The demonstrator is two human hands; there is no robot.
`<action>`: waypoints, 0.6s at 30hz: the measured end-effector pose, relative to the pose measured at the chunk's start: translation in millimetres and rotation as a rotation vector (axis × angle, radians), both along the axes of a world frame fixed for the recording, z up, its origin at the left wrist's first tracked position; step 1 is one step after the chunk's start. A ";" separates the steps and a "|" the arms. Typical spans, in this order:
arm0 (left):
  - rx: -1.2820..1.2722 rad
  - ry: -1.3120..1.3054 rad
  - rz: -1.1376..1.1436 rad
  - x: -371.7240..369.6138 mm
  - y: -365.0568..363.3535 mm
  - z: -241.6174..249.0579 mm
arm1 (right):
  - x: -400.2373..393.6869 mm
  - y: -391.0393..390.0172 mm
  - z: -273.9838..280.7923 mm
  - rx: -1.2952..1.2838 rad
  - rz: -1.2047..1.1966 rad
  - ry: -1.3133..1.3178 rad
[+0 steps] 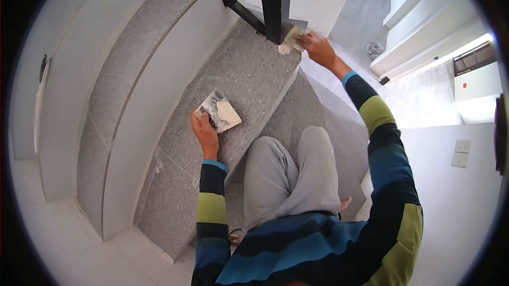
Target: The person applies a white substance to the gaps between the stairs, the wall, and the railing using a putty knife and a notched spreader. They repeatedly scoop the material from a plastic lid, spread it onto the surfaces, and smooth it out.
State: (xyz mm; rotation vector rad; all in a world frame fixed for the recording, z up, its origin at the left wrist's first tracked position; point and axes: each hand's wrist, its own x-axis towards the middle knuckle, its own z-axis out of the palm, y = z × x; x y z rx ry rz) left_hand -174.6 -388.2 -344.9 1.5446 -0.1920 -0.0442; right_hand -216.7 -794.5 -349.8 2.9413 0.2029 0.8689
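Note:
My left hand [204,131] is closed around the grip of a broad putty knife [227,115]. Its square blade carries creamy white putty and dark smears, and it is held over the grey speckled stair tread [222,63]. Farther up, my right hand [318,50] pinches a pale, putty-smeared piece [292,39] whose exact kind I cannot make out. That piece is against the foot of the black metal post [274,7], at the tread's outer corner. The fingertips of my right hand are partly hidden.
White risers [159,82] and another curved stone tread [119,68] rise on the left. A black railing bar [245,16] joins the post low down. Below on the right lie a tiled floor [344,26] and a crumpled plastic bag [375,49]. My bent knees [291,172] are close to the tread edge.

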 end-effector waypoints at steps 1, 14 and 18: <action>0.024 -0.025 0.001 0.8 -0.5 -1.1 | 1.5 -1.3 9.3 -0.076 0.016 0.124; -0.799 0.919 -0.335 -48.5 -67.4 7.0 | -94.9 141.0 96.0 0.457 0.340 0.179; -0.912 0.629 -0.229 -29.9 -29.3 46.8 | -67.0 62.6 63.2 0.354 -0.085 0.127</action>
